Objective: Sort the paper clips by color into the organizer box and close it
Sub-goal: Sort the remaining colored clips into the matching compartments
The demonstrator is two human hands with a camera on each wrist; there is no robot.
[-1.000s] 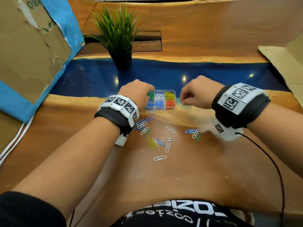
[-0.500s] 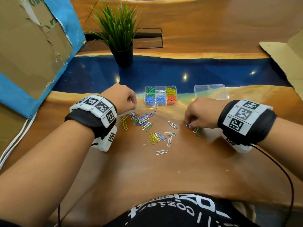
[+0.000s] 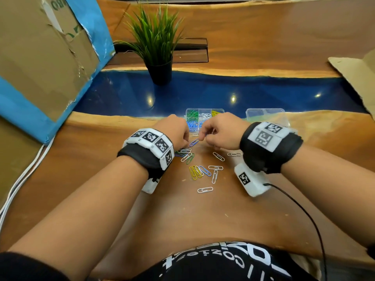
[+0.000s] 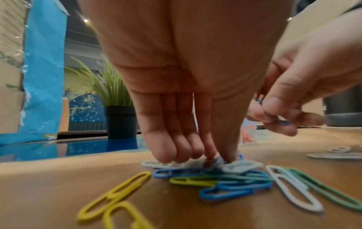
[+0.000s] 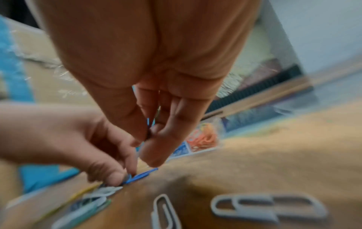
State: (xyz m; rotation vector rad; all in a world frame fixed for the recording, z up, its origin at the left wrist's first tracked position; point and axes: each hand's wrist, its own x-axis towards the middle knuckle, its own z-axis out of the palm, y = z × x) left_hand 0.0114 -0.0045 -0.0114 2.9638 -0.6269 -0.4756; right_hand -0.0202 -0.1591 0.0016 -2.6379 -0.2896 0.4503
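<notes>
Wooden surface (image 3: 203, 220) carries loose clips (image 3: 203, 171), scattered just in front of the open organizer box (image 3: 205, 109). The left hand (image 3: 172, 130) has its fingers bunched together, pinching at the loose clips. The right hand (image 3: 221, 130), just beside it, has fingers clamped on a blue clip (image 4: 283, 122).

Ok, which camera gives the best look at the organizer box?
The head view: the organizer box shows several colour compartments, its front edge hidden. Right wrist catches a blurred corner; left wrist only an orange sliver.
</notes>
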